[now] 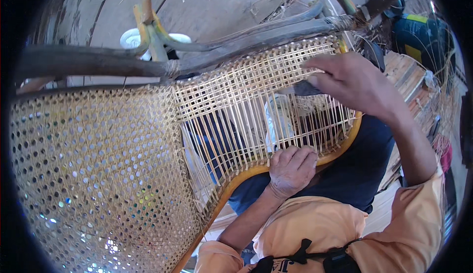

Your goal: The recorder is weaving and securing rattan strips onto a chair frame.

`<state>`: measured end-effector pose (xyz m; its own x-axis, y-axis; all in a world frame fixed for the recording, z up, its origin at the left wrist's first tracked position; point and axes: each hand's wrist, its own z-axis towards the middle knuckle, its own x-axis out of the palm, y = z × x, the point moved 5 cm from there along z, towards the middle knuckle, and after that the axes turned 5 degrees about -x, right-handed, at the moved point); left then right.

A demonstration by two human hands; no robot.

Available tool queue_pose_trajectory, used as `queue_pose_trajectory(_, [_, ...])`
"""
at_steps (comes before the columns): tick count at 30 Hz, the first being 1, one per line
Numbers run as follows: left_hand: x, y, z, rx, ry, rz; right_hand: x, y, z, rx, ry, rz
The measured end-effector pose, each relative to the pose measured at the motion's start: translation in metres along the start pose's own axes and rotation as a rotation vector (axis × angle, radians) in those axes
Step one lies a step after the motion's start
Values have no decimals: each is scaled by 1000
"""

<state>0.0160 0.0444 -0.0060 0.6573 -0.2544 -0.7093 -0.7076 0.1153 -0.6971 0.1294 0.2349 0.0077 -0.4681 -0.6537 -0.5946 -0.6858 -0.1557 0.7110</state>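
A curved wooden seat frame with a half-woven cane panel (pixel 246 83) lies across my lap. The upper rows are woven in a close square grid, while below them bare cane strands (pixel 217 135) run side by side with gaps between. My left hand (pixel 294 171) is closed over the yellowish near rim (pixel 246 177), its fingers curled onto the strand ends. Above the right part of the panel, my right hand (pixel 352 83) grips a small dark, flat tool (pixel 306 88) whose pale tip lies at the lower edge of the woven rows. The fingers hide part of it.
At the left spreads a finished cane panel (pixel 93 174) with a pattern of holes. Thick dark poles (pixel 261 38) border the work at the far side. Beyond are a white round object (pixel 130 38) and plank flooring (pixel 207 11) with scraps. Split wooden slats (pixel 406 75) and a dark-green container (pixel 423 41) stand right.
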Motion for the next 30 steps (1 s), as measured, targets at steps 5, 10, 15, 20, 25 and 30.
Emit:
queue_pose_trajectory(5, [-3, 3, -3, 4, -21, -45, 12, 24, -7, -38, 451, 83])
queue_pose_trajectory(10, [-9, 2, -2, 45, -26, -95, 5, 9, -6, 113, 162, 87])
queue_pose_trajectory(15, [-10, 3, -8, 98, -48, -190, 23, 26, -10, 85, 543, 202])
queue_pose_trajectory(20, [-10, 2, -7, 118, -56, -180, 5, 33, -2, 125, 142, 175])
queue_pose_trajectory(25, [-9, 2, -6, 118, -31, -144, 31, 32, -1, -6, 615, 192])
queue_pose_trajectory(30, [-5, 4, -5, 92, -17, -151, 19, 37, 1, 73, 278, 144])
